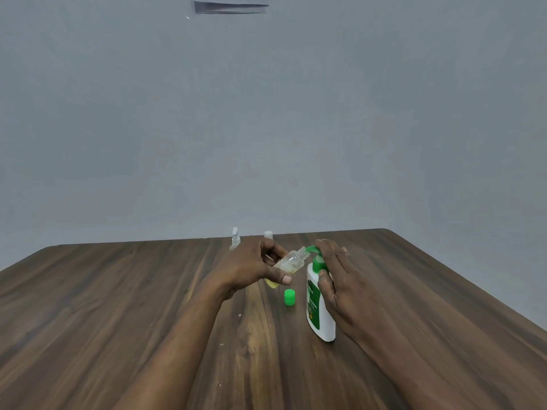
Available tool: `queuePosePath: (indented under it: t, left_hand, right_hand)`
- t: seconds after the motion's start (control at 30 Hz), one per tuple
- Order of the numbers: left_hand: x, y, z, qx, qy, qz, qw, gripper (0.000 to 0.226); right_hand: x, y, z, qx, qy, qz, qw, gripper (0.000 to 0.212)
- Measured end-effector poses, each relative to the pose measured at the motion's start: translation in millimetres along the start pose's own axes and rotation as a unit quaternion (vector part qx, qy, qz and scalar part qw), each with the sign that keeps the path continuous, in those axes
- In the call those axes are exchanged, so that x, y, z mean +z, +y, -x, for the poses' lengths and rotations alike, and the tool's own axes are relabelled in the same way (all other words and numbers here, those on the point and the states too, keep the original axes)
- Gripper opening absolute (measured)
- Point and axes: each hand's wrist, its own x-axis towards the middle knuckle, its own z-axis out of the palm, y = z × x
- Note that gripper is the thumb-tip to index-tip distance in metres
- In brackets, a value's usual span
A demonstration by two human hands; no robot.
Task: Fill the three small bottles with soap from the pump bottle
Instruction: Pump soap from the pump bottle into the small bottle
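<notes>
Wood-grain laminate covers the counter (124, 306), which carries all items; a plain grey wall (296, 113) stands behind it.

Left hand (251, 267): grasping. Its fingers and thumb are curled round a small clear bottle (291, 260), which is held above the counter and clear of it. The bottle is uncapped and tilted, with its threaded neck pointing up and to the right. The neck opening sits just at the tip of the green nozzle. A yellowish liquid is collected at the low end of the bottle, below the thumb.

Right hand (337, 279): released, nothing gripped. Its fingers are straight and lie flat across the top of the green pump head (315, 257). The thumb rests against the green collar beneath the head.

Pump bottle (321, 312): white body with a green label, standing upright on the counter directly under the right hand. Its nozzle points left, toward the small clear bottle.

Green cap (289, 297): standing on the counter, just left of the pump bottle and below the left hand, touching neither.

Spray-top bottle (235, 236) and white-capped bottle (268, 234): both upright near the far edge of the counter, behind the left hand, which hides their lower parts. Their fill level cannot be determined.
</notes>
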Motion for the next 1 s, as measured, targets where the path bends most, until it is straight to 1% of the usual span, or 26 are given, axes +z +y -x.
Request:
queuePosePath:
  t: [0.37,0.6,0.83,0.97,1.0]
  left_hand:
    - [1.3,-0.4,-0.1,0.002,0.002,0.0,1.0,0.038]
    - [0.4,0.2,0.7,0.004,0.003,-0.002,1.0,0.038]
    - [1.6,0.1,0.9,0.0,0.004,0.0,1.0,0.038]
    - [2.3,0.3,1.2,-0.003,0.005,-0.002,1.0,0.038]
    - [2.4,0.4,1.2,-0.004,0.005,-0.003,1.0,0.038]
  right_hand:
    - [2.2,0.7,0.0,-0.015,-0.002,0.019,1.0,0.049]
    - [1.5,1.5,0.9,-0.003,-0.003,0.006,1.0,0.055]
    - [1.4,-0.2,0.5,-0.019,-0.004,0.029,0.999,0.049]
    - [-0.7,-3.0,-0.2,-0.023,-0.007,0.05,0.998,0.058]
    - [-0.6,-2.6,0.1,-0.023,-0.005,0.05,0.998,0.056]
